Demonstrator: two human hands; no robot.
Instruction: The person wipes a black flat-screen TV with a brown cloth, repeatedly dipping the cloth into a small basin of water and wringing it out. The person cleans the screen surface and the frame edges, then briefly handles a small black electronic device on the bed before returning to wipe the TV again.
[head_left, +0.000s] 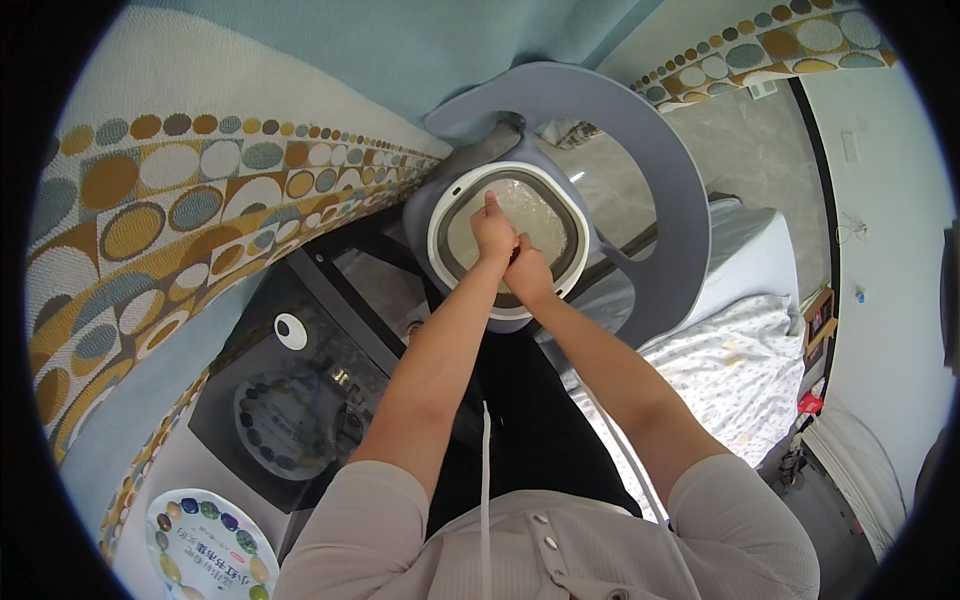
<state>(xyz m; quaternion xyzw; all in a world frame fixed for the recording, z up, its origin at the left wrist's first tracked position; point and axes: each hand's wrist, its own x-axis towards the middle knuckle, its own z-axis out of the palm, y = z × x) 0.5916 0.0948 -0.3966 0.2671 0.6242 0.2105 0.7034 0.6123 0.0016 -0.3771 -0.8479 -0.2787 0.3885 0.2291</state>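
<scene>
Before me a white-rimmed grey basin (438, 238) with water (544, 217) in it stands on the seat of a grey plastic chair (679, 180). Over the water, my left hand (493, 229) has its thumb pointing away from me and its fingers curled. Against it, nearer the basin's front right, rests my right hand (529, 271), also curled. A small dark spot shows between the two hands; whether it is an object or shadow I cannot tell. Whatever the curled fingers may hold is hidden.
A patterned curtain (172, 180) hangs close on the left. Beside me a dark glossy tabletop (247, 360) carries a small white round object (290, 331). Lower left is a round bead-printed sign (210, 544) bearing writing. A bed with a printed sheet (739, 367) lies to the right.
</scene>
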